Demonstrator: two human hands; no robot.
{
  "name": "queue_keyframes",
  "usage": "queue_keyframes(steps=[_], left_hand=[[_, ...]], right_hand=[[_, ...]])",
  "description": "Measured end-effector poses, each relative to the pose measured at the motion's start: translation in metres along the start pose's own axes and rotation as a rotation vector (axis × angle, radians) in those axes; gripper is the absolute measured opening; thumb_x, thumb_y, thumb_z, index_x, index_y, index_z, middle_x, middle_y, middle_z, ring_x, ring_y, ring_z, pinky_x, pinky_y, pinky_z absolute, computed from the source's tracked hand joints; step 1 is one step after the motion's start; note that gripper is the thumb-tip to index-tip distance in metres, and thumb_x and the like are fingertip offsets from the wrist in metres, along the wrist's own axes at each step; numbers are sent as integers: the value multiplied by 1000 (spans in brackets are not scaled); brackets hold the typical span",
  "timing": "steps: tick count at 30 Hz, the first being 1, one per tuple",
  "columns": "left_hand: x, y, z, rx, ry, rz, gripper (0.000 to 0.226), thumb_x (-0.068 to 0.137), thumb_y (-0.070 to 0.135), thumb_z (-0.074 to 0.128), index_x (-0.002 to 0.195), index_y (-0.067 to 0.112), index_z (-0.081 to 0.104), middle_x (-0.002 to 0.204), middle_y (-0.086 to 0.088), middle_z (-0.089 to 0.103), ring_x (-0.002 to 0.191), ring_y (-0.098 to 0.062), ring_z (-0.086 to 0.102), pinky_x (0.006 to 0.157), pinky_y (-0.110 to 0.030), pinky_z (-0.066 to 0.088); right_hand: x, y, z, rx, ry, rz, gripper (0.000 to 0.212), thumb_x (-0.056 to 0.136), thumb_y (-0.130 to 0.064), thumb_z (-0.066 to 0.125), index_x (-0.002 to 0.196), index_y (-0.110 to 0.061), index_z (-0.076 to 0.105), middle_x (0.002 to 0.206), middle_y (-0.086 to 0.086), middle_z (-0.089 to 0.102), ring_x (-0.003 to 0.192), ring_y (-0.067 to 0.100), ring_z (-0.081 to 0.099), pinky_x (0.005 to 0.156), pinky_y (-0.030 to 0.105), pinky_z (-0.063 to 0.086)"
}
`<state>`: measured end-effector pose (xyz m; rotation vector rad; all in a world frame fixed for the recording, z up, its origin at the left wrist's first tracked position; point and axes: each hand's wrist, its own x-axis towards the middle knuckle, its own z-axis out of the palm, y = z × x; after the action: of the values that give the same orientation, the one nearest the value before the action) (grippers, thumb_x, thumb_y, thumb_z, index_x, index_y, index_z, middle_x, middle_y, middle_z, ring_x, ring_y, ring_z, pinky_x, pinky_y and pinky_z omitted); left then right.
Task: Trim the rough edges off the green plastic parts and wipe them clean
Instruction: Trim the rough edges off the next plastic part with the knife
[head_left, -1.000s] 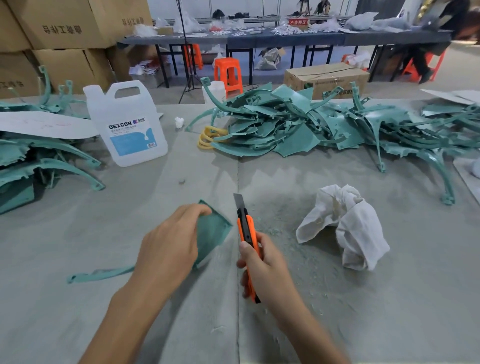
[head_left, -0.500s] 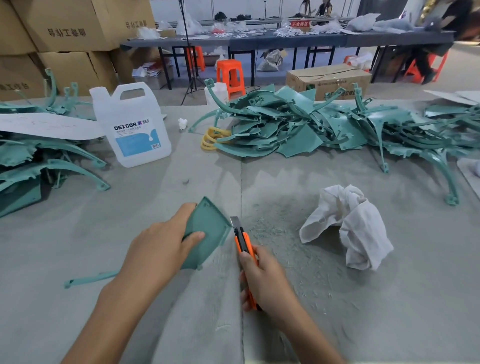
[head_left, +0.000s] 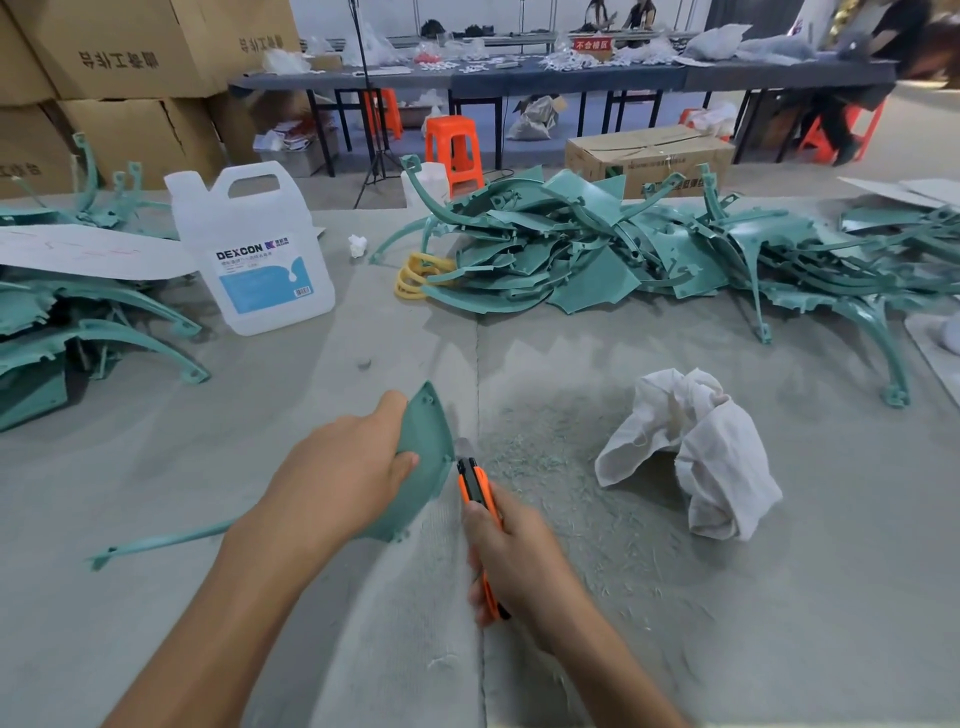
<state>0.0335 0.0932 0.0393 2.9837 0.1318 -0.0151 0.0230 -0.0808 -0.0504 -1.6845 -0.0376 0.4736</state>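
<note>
Gripping the green plastic part tilted on edge near the table's near edge, left hand steadies it; right hand clamps the orange utility knife, blade at its rim.

A wide workroom under even, bright light. In the foreground, a grey felt-covered table fills the view. Behind it on the left, large brown cardboard boxes with printed characters are stacked high. Across the back runs a row of long dark tables on black legs, cluttered with white items and a small red sign. Orange plastic stools stand on the pale floor, near a black tripod stand and a taped carton. A seated person is at far right.
</note>
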Motion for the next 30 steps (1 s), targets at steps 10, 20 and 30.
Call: queue_keyframes(steps=[10,20,30], left_hand=[[4,1,1,17,-40,-12,19,94,38,52,101,28,37,79,-1,55,78,-32,60,65,-38,48],[-1,-2,6,1,41,-12,34,97,42,53,94,24,25,70,-1,40,72,-33,47,61,-38,37],[-9,9,1,33,-5,-5,24,96,26,48,93,19,25,69,-4,45,61,-25,47,53,-37,31]], right_hand=[[-38,-65,6,27,-105,-312,31,103,-37,46,126,-55,56,73,-4,59,45,16,60,39,26,46],[-10,-28,6,235,121,-95,23,107,-31,43,113,-45,61,79,6,56,46,17,54,42,28,47],[5,4,23,127,26,31,16,106,-30,41,102,-31,57,80,10,53,46,23,57,45,32,49]])
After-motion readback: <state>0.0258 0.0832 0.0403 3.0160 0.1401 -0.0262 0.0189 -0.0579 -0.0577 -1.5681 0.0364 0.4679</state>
